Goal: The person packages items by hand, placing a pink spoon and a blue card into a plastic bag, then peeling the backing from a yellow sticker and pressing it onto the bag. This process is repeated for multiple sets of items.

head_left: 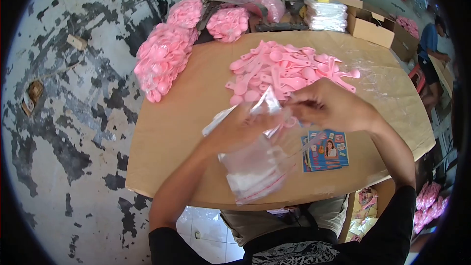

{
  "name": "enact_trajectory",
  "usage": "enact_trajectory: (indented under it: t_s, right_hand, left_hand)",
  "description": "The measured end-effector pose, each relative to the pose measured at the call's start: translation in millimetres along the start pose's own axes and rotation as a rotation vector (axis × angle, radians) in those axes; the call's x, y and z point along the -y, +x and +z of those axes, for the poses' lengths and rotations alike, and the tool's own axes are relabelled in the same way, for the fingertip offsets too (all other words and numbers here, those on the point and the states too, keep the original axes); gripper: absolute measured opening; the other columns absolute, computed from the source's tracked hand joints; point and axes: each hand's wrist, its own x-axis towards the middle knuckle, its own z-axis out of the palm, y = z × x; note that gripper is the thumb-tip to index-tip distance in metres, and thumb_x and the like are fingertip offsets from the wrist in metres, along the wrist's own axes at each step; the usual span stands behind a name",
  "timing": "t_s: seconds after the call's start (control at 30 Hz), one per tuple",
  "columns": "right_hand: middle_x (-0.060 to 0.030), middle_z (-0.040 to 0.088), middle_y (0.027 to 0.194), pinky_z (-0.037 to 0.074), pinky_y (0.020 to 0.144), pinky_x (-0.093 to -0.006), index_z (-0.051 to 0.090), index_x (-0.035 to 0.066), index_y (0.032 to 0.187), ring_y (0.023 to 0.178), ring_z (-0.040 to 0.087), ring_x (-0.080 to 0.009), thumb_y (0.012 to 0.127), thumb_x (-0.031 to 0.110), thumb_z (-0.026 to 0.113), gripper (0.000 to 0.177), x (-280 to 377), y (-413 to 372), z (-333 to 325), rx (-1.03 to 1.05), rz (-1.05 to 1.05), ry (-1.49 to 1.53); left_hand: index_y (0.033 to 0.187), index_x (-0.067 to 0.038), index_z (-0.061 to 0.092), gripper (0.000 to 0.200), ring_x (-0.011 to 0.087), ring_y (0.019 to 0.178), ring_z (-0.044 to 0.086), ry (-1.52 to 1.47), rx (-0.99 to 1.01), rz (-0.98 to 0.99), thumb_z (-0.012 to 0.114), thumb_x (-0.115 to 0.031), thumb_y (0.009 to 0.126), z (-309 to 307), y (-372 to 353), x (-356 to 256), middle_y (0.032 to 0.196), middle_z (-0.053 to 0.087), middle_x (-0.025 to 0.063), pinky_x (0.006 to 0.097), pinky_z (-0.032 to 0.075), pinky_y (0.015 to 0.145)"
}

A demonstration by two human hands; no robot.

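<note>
My left hand [244, 123], blurred, is closed on a clear plastic bag [269, 99] over the near middle of the table. More clear bags [252, 169] with a red seal line lie just below it. My right hand [331, 105] is closed, its fingertips pinched together close to the left hand. Between the hands shows part of a pink plastic spoon [290, 121]; motion blur hides which fingers touch it. Beyond the hands lies a loose heap of pink spoons [279, 68]. Beneath the right hand sits a small stack of blue printed cards [329, 152].
Bagged pink spoons [164, 59] line the table's [162, 152] left edge, with another bag [227, 24] at the back. Stacked clear packets [325, 14] and a cardboard box [371, 27] stand behind. A person [429, 54] is at the far right. An open box [365, 206] stands below, right.
</note>
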Motion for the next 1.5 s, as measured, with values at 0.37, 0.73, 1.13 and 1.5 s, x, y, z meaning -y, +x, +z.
enact_trajectory:
  t_s: [0.37,0.73,1.13,1.5]
  right_hand:
    - [-0.0125,0.069,0.089,0.050,0.068,-0.0367,0.067,0.002,0.096,0.083,0.066,-0.0270,0.077,0.035,0.075,0.039,-65,-44,-17,0.309,0.083,-0.216]
    - [-0.0052,0.062,0.073,0.053,0.053,-0.0281,0.063,0.005,0.112,0.062,0.060,-0.0095,0.096,0.020,0.055,0.024,-72,-29,-5,-0.075,0.114,0.228]
    - [-0.0086,0.060,0.068,0.046,0.048,-0.0296,0.061,0.003,0.108,0.049,0.058,-0.0126,0.097,0.021,0.055,0.022,-47,-20,30,-0.228,0.053,0.203]
    - [-0.0206,0.064,0.075,0.049,0.062,-0.0375,0.064,0.001,0.104,0.065,0.065,-0.0300,0.091,0.016,0.057,0.020,-49,-27,34,-0.184,-0.106,0.092]
  left_hand:
    - [0.129,0.001,0.041,0.035,0.0323,0.110,0.061,-0.536,-0.395,0.050,0.045,-0.020,0.101,6,21,7,0.121,0.057,0.0227,0.0406,0.054,0.091]
    - [0.125,0.001,0.049,0.034,0.0265,0.106,0.062,-0.515,-0.354,0.041,0.056,-0.015,0.096,26,16,8,0.114,0.061,0.0166,0.0416,0.052,0.094]
    - [0.129,0.001,0.047,0.039,0.0214,0.111,0.059,-0.491,-0.405,0.057,0.057,-0.017,0.096,37,15,5,0.123,0.058,0.0175,0.0366,0.050,0.092]
    - [0.125,0.003,0.055,0.034,0.0120,0.101,0.061,-0.279,-0.294,0.144,0.058,-0.013,0.095,46,13,9,0.113,0.065,0.0107,0.0250,0.050,0.087]
